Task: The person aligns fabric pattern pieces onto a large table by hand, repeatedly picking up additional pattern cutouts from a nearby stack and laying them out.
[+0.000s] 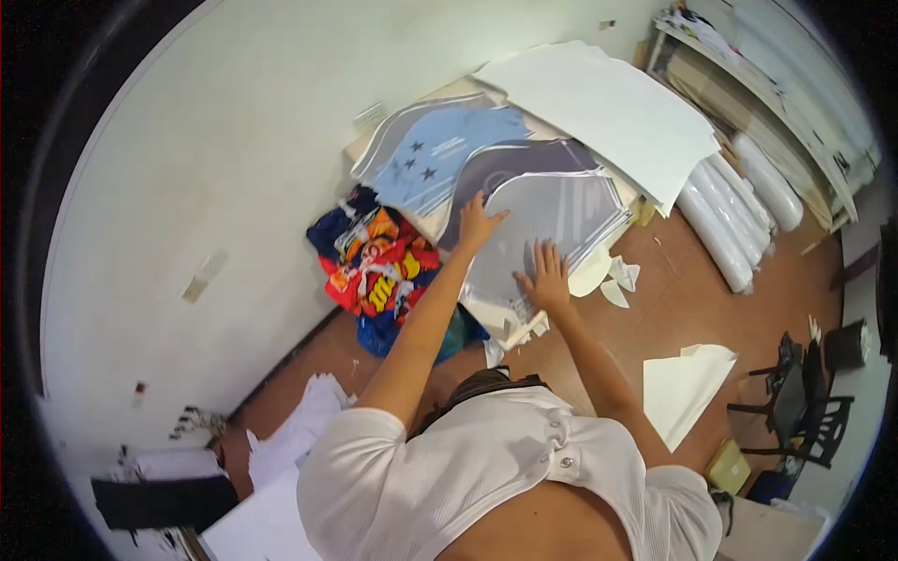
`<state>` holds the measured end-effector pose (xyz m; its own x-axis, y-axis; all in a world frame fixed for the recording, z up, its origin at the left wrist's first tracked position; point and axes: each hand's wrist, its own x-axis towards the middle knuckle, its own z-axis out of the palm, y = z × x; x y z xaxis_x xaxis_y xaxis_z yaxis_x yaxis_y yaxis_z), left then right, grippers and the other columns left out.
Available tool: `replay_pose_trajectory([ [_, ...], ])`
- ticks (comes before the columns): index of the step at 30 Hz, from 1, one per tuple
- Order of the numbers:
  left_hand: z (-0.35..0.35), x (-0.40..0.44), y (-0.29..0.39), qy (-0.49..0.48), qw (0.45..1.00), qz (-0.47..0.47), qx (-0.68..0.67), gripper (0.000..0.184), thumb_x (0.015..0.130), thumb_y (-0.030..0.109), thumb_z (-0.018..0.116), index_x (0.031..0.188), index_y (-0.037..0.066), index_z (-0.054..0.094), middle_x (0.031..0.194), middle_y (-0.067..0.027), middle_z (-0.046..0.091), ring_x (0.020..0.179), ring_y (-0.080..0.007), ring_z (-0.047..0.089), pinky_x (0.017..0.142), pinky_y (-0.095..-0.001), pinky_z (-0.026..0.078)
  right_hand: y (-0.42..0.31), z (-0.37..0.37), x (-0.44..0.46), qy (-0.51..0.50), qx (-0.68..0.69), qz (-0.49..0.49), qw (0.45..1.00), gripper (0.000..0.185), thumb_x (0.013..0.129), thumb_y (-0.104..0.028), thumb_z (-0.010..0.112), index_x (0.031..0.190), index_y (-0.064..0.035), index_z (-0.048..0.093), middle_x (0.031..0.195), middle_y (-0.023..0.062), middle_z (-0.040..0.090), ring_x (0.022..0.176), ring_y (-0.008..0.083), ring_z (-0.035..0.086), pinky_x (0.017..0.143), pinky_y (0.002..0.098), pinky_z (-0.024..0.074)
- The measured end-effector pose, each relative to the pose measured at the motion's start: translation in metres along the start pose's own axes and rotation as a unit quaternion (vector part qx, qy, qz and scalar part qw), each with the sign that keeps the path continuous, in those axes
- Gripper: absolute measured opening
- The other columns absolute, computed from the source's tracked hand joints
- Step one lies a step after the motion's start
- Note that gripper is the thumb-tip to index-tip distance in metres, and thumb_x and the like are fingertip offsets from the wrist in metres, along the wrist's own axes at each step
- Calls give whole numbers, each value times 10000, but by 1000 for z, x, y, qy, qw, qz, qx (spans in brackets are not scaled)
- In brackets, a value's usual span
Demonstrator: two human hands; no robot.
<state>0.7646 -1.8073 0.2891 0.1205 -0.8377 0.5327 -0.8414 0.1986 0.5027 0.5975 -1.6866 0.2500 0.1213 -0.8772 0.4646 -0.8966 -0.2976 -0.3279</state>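
Note:
A stack of grey printed sheets (538,220) with curved edges lies in front of me. My left hand (479,224) rests at the stack's left edge, its fingers apart. Lower and to the right, my right hand (545,278) lies on the grey sheets with its fingers spread. Beyond my left hand is a light blue sheet (435,154) with dark stars. Large white sheets (608,107) lie over the far right part of the pile. Neither hand holds anything that I can see.
Colourful printed fabric (382,271) is heaped left of the stack, near the wall. Plastic-wrapped rolls (720,220) lie on the floor at the right, below a shelf (758,84). White scraps (687,388) and a dark chair (795,402) are at the lower right.

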Motion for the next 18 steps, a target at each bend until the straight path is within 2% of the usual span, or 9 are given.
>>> replay_pose_trajectory([
  [3,58,55,-17,-50,997,0,-61,374,689,338,680,904,41,606,890,-103,617,778,-265,577,719,-332,450,5,-4,17,2,-29,24,999,745,805,-520,437,1372,-87,224,1395,181,240,1280,341,237,1031,507,153],
  [5,51,75,1,-152,974,-93,-142,299,711,317,663,825,47,601,768,-98,623,680,-257,576,639,-335,445,11,-11,33,-24,-36,8,999,732,812,-505,443,1366,-74,236,1390,179,254,1267,349,254,1027,504,161],
  [6,54,81,4,-146,975,-100,-132,264,719,299,656,784,51,595,718,-94,618,633,-253,569,604,-339,437,15,-13,40,-23,-37,33,998,732,812,-505,443,1366,-74,236,1390,179,254,1267,349,254,1027,504,161],
  [8,53,91,21,-113,985,-77,-105,189,749,243,627,726,57,598,647,-81,609,559,-240,555,549,-338,424,27,-13,60,-54,79,69,993,703,828,-490,440,1358,-67,252,1377,179,280,1228,362,309,1015,486,204],
  [11,51,104,36,-123,990,-31,-58,241,790,269,596,818,33,635,671,-56,627,559,-213,547,555,-299,428,48,-22,92,-74,191,97,974,675,845,-475,436,1351,-60,268,1363,178,305,1189,375,363,1002,467,246],
  [13,51,110,51,-48,994,64,-78,223,808,250,572,837,40,643,707,-75,640,560,-225,559,541,-308,429,52,-42,112,-95,356,181,912,644,853,-431,455,1329,-29,293,1308,186,369,1133,339,420,955,415,312],
  [15,45,114,66,34,983,151,-101,211,827,231,549,856,48,650,742,-94,652,560,-237,572,527,-316,429,52,-63,130,-109,511,248,816,613,861,-388,473,1308,2,317,1253,194,432,1078,303,477,908,363,378],
  [16,38,111,77,-21,988,118,-93,207,827,219,546,885,47,646,749,-76,652,552,-234,563,527,-307,427,49,-71,138,-105,511,254,815,613,861,-388,473,1308,2,317,1253,194,432,1078,303,477,908,363,378],
  [18,13,98,120,-130,985,102,-57,200,831,187,540,913,31,635,727,-70,644,523,-223,545,501,-291,416,37,-87,157,5,609,323,725,577,861,-368,494,1238,51,369,1123,213,489,973,264,516,819,314,414],
])
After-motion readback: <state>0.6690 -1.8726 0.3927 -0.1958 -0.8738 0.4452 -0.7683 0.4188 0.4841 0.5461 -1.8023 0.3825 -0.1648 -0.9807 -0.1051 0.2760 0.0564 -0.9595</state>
